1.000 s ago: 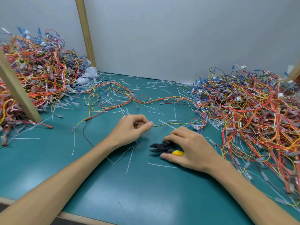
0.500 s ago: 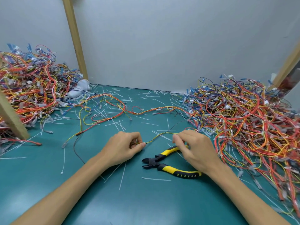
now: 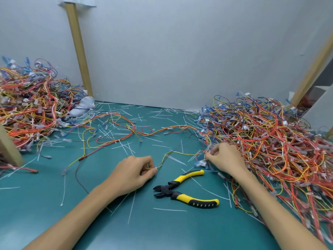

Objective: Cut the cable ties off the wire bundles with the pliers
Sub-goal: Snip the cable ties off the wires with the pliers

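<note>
You'll find nothing to read here: no lettering, brand or number shows on the yellow-and-black-handled steel cutting pliers, nor on the teal work mat

We see a green table bearing open pliers, a left wire pile, a right wire pile and strewn cut ties.
</note>
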